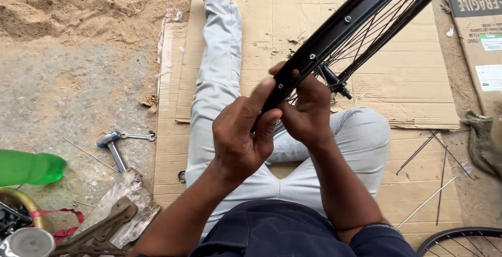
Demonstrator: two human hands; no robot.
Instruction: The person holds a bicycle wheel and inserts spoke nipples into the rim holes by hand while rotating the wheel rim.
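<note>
A black bicycle wheel rim (345,24) with thin spokes (376,32) slants from the top right down to my hands. My left hand (240,136) grips the rim's lower end, thumb stretched along its inner face. My right hand (308,110) pinches the rim from behind, fingers at a spoke hole. The wheel's hub axle (334,81) shows just beyond my right hand. I sit on flattened cardboard (272,21) with my legs in light grey trousers (219,68) beneath the wheel.
A hammer (112,147) and a small spanner (138,136) lie on the concrete at left. A green bottle (29,168) and a tin (26,241) are at lower left. Loose spokes (434,157) and a rag (483,142) lie at right; another rim (460,238) is at bottom right.
</note>
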